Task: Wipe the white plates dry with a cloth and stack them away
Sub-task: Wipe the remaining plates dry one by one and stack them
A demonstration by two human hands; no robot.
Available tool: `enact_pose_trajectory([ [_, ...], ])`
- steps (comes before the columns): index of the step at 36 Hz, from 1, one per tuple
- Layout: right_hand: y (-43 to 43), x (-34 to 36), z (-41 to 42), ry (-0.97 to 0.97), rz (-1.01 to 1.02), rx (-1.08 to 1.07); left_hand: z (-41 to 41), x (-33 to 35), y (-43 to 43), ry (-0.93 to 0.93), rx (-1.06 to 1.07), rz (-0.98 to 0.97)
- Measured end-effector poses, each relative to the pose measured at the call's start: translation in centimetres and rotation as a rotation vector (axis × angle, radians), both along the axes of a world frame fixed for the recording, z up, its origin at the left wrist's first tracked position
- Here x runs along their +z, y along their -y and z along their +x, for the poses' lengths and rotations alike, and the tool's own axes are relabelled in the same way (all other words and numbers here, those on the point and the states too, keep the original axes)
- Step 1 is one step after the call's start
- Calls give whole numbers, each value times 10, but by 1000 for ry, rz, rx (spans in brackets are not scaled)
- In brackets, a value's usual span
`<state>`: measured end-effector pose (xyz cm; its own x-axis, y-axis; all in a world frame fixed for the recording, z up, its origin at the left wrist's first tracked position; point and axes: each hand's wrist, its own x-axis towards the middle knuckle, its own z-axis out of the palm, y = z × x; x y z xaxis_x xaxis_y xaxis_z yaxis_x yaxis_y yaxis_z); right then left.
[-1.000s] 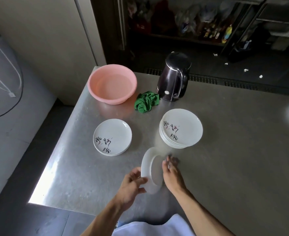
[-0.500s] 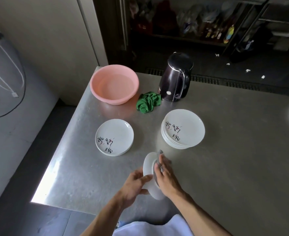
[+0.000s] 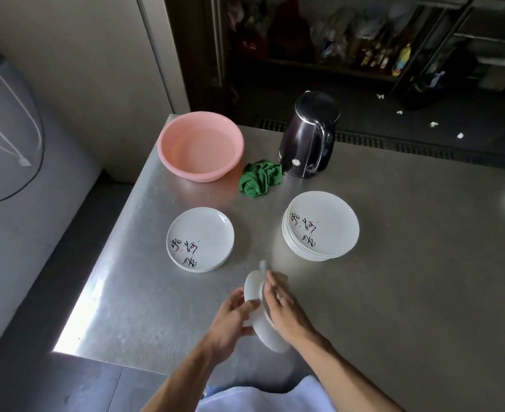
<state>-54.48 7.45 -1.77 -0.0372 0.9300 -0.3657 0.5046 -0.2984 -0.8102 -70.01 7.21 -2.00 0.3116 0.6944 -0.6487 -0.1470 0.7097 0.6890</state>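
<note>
I hold one white plate [image 3: 253, 290] up on its edge above the table's near side. My left hand [image 3: 230, 319] grips its rim and back. My right hand [image 3: 286, 313] presses a pale cloth [image 3: 263, 265] against the plate's face; only a blurred tip of the cloth shows above my fingers. A low stack of white plates with black writing [image 3: 200, 233] lies to the left. To the right stands a taller stack of the same plates [image 3: 325, 221]. A crumpled green cloth [image 3: 260, 179] lies further back between them.
A pink basin [image 3: 197, 171] stands at the steel table's [image 3: 408, 278] far left corner, and a dark electric kettle [image 3: 307, 141] beside the green cloth. The table's left and near edges drop to the floor. Dark shelves stand beyond the table.
The plate has turned more edge-on to me. My right hand has slid from the plate's far rim onto its face, and my left hand has shifted its grip on the back.
</note>
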Motion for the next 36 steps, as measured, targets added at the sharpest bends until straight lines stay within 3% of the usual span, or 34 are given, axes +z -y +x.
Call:
enact_pose_trajectory([
  [3,15,-2,-6,102,243,309,-2,3,-1,-3,-116,39],
  [5,13,-7,-4,144,269,304,-4,2,1,-9,-116,11],
  [9,7,-5,17,188,-147,157,-8,-1,-2,12,19,-90],
  [11,14,0,23,164,-190,155,-9,-3,-10,8,115,-112],
  [16,34,8,19,225,63,229,0,8,-34,26,191,-78],
  [19,34,10,14,464,283,243,12,17,-43,68,168,-70],
  [21,27,11,15,537,386,149,19,20,-47,105,132,-73],
  [23,18,13,20,491,381,1,22,21,-48,110,147,-93],
  [25,8,17,26,358,291,-243,21,15,-47,-112,133,-50],
  [27,1,15,37,166,133,-452,17,7,-42,-477,30,29],
  [28,0,12,42,113,83,-512,14,3,-38,-520,8,16],
  [32,7,3,54,44,-15,-599,7,-2,-19,-215,-38,-124],
  [36,14,-10,56,64,-69,-686,8,-1,-7,-182,-10,-93],
])
